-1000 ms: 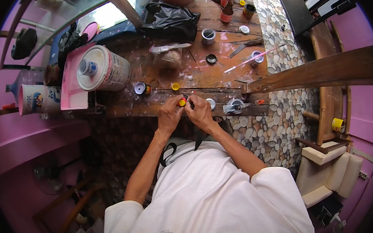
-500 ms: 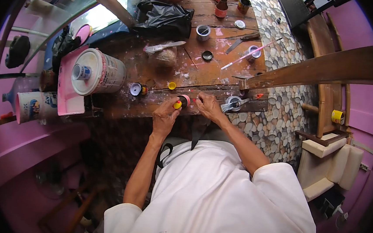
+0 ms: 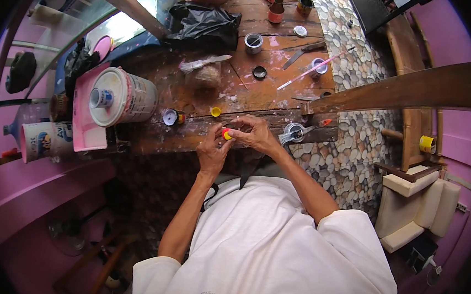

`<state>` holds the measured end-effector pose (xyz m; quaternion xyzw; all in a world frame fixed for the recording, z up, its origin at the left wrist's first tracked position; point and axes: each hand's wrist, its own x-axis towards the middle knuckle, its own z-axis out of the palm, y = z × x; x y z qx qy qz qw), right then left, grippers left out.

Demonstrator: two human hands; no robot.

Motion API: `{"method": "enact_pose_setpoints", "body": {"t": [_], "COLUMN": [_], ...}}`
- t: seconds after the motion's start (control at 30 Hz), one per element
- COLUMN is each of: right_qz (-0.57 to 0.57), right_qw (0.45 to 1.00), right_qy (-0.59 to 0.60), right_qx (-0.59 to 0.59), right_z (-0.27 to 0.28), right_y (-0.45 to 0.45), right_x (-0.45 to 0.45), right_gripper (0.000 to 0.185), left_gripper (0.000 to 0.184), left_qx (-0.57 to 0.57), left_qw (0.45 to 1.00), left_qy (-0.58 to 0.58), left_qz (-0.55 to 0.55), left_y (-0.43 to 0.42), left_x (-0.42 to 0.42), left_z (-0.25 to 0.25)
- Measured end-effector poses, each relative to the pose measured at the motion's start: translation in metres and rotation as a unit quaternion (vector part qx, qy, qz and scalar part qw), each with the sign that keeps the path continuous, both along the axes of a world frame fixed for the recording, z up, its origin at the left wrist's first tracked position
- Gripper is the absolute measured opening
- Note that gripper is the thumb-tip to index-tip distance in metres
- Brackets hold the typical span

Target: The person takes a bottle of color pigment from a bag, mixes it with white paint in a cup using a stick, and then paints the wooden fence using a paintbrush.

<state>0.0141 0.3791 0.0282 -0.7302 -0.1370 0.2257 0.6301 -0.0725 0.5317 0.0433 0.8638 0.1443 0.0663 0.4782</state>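
Note:
My left hand (image 3: 212,152) is closed around a small container with a yellow-and-red end (image 3: 226,134), held in front of my waist at the table's near edge. My right hand (image 3: 257,134) meets it from the right, its thumb and fingertips pressed on that end. Fingers hide most of the container's body. Just beyond my hands lies a small yellow cap (image 3: 215,112). An open tin (image 3: 172,117) with pale contents stands left of them, and a tin with a brush across it (image 3: 294,133) stands to the right.
A large white bucket (image 3: 146,97) and a pink tray (image 3: 85,142) are at the left. Across the wooden table (image 3: 192,139) are a black plastic bag (image 3: 209,26), a knife (image 3: 298,57), a pink brush (image 3: 307,74) and several tins. A wooden beam (image 3: 400,88) juts in from the right.
My right hand has moved left onto the container in my left hand. The container's dark side and pink-red band, visible before, are now covered by fingers.

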Motion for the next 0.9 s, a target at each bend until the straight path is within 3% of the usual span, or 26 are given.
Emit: {"method": "enact_pose_setpoints", "body": {"t": [0.1, 0.17, 0.3, 0.37, 0.47, 0.57, 0.7, 0.77, 0.9], "right_qz": [0.075, 0.09, 0.143, 0.245, 0.284, 0.309, 0.281, 0.193, 0.184], "right_qw": [0.996, 0.994, 0.987, 0.954, 0.92, 0.893, 0.916, 0.965, 0.972], "right_qy": [-0.043, 0.009, 0.054, -0.158, -0.241, -0.287, -0.241, -0.163, -0.135], "right_qx": [0.004, 0.055, 0.041, -0.072, -0.126, -0.158, -0.156, -0.069, -0.06], "right_z": [-0.003, -0.015, -0.002, 0.018, 0.03, -0.004, 0.02, 0.024, 0.019], "right_y": [-0.002, -0.003, -0.004, -0.002, 0.004, 0.008, -0.004, -0.003, -0.004], "right_x": [0.004, 0.008, 0.027, 0.04, 0.045, 0.047, 0.04, 0.031, 0.032], "right_gripper": [0.028, 0.027, 0.028, 0.022, 0.019, 0.018, 0.021, 0.025, 0.029], "left_gripper": [0.039, 0.039, 0.041, 0.041, 0.041, 0.041, 0.04, 0.041, 0.044], "left_qx": [0.071, 0.067, 0.048, 0.048, 0.041, 0.026, 0.003, -0.001, 0.005], "left_qw": [0.995, 0.996, 0.997, 0.996, 0.996, 0.996, 0.995, 0.995, 0.993], "left_qy": [-0.055, -0.046, -0.038, -0.042, -0.042, -0.031, -0.039, -0.044, -0.044], "left_qz": [-0.034, -0.035, -0.054, -0.059, -0.066, -0.076, -0.089, -0.091, -0.105], "left_y": [0.006, 0.008, 0.01, 0.01, 0.01, 0.01, 0.01, 0.009, 0.013], "left_x": [-0.001, -0.003, -0.002, 0.0, -0.001, 0.002, 0.005, 0.006, 0.007], "left_z": [-0.013, -0.013, -0.012, -0.012, -0.01, -0.014, -0.013, -0.012, -0.014]}}
